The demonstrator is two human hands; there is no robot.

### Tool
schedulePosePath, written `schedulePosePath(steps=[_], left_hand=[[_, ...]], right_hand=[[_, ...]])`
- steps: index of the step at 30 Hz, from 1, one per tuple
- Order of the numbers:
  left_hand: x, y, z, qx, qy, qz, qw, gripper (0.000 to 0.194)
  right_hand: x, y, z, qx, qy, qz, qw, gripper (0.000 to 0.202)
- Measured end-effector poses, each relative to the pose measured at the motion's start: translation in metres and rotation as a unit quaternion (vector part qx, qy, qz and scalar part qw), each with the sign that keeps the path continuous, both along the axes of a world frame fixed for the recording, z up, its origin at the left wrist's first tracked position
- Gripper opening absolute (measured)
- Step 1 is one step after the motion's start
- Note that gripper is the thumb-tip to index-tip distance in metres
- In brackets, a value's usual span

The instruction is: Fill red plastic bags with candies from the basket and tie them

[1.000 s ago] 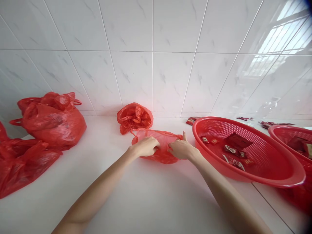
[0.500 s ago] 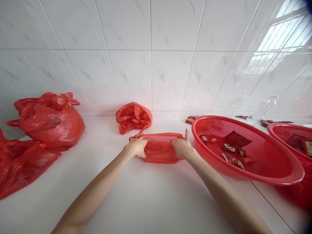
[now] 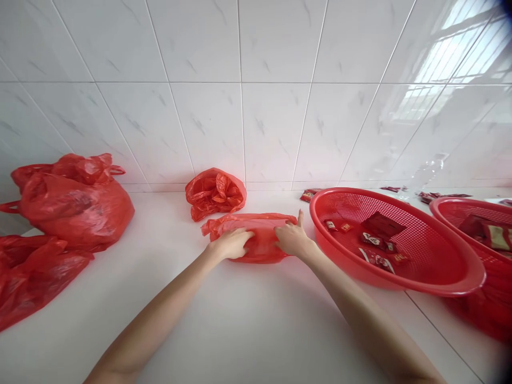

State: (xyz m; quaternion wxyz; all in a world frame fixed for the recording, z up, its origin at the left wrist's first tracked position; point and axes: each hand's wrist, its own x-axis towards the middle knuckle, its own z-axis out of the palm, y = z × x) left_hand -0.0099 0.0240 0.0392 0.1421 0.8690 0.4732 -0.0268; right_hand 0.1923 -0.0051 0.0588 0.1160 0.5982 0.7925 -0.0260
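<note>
A thin red plastic bag (image 3: pixel 262 255) lies on the white counter in front of me, its mouth spread wide. At its left part is my left hand (image 3: pixel 234 242), fingers stretched to the right against the plastic. My right hand (image 3: pixel 295 238) touches the bag's right part, fingers apart and pointing left, thumb sticking up. Neither hand appears to grip the bag, and some fingertips are hard to make out against the red film. Just right of my right hand stands a red perforated plastic basket (image 3: pixel 436 250) with several small wrapped snacks (image 3: pixel 374 239) in it.
Behind the bag, a crumpled red bag (image 3: pixel 216 192) sits near the tiled wall. Filled red bags (image 3: pixel 80 205) stand at the left. A second red basket (image 3: pixel 448 208), a clear bottle (image 3: pixel 430 173) and loose packets (image 3: pixel 308 195) are at the right.
Both hands have moved inward from the bag's side edges, closer together over its middle. The bag's left end now hangs loose outside my left hand. The view has shifted slightly right.
</note>
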Motion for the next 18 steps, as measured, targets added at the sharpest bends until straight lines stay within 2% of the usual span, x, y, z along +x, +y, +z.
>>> schedulePosePath(steps=[6,10,15,18], left_hand=[[-0.017,0.007,0.010,-0.078,0.056,0.020,0.995,0.060],[-0.014,-0.001,0.021,-0.093,0.078,0.015,0.993,0.057],[-0.006,-0.017,0.034,-0.085,0.088,0.009,0.992,0.056],[-0.003,-0.027,0.040,-0.039,0.061,-0.021,0.997,0.055]], right_hand=[[0.005,0.003,0.000,-0.017,-0.037,-0.020,0.999,0.025],[0.001,-0.005,0.008,-0.019,-0.044,-0.009,0.999,0.029],[-0.006,-0.018,0.023,-0.008,-0.031,0.029,0.999,0.027],[-0.008,-0.021,0.025,0.024,-0.003,0.062,0.998,0.027]])
